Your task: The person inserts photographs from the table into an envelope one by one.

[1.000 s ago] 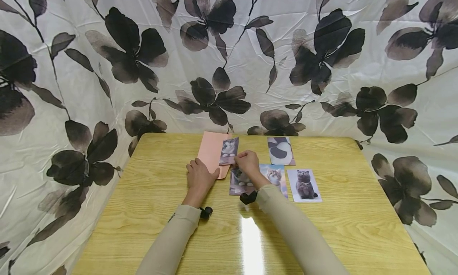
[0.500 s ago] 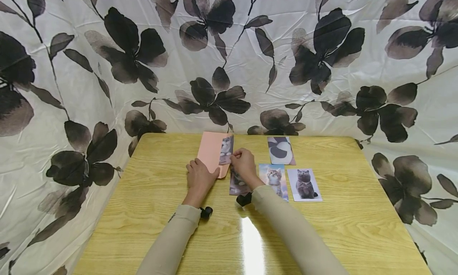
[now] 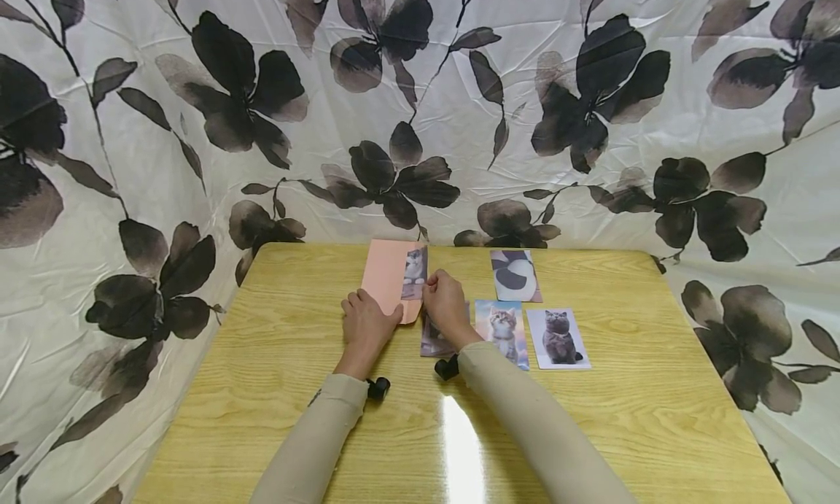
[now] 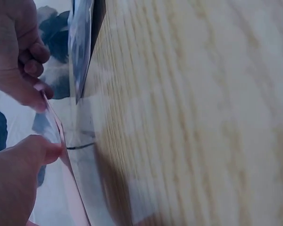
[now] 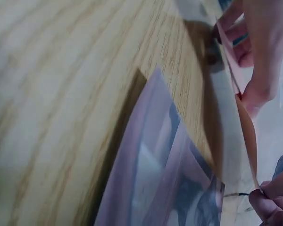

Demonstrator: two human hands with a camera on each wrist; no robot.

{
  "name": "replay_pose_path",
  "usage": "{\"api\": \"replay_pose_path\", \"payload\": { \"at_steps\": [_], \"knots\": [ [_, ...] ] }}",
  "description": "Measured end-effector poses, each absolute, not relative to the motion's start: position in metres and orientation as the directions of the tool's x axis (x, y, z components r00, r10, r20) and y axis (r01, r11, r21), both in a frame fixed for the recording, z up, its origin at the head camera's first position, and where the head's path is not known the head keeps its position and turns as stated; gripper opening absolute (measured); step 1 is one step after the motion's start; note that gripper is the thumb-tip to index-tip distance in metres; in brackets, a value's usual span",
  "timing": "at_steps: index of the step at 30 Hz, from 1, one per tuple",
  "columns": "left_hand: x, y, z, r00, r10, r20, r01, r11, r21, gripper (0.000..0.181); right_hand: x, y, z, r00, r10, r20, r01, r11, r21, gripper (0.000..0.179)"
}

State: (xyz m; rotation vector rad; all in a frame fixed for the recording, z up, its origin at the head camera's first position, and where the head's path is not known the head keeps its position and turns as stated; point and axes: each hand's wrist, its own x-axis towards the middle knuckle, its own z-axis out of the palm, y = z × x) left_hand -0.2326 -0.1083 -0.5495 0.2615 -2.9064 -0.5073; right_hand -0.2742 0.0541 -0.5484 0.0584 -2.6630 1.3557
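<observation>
A pink envelope (image 3: 386,267) lies near the table's far edge, its opening toward the right. My left hand (image 3: 367,327) holds it by the left and near edges, thumb (image 4: 47,153) on its near rim. A cat photo card (image 3: 415,276) sits partly inside, with its right strip showing. My right hand (image 3: 448,307) pinches this card's right edge; in the right wrist view the right fingertips (image 5: 264,195) meet at the envelope's mouth, and the exact grip there is hard to make out.
Under my right hand lies a stack of cat cards (image 3: 433,343), partly hidden. To its right are a kitten card (image 3: 502,325) and a grey cat card (image 3: 558,338). A black-and-white card (image 3: 516,276) lies farther back. Floral cloth (image 3: 407,125) hangs behind the table.
The cat photo card has slid left, deeper into the pink envelope, so less of it shows. My right hand moved left with it. The left hand has stayed in place.
</observation>
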Motion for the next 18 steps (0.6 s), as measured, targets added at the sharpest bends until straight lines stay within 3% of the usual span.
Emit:
{"api": "replay_pose_path", "payload": {
  "at_steps": [18],
  "knots": [
    [-0.2336,-0.1066,-0.5526,-0.968,-0.21,0.134,-0.151,0.923,0.353,0.089,-0.28,0.0497,-0.5456,-0.993,0.044,0.107,-0.059,0.603,-0.795,0.007]
  ]
}}
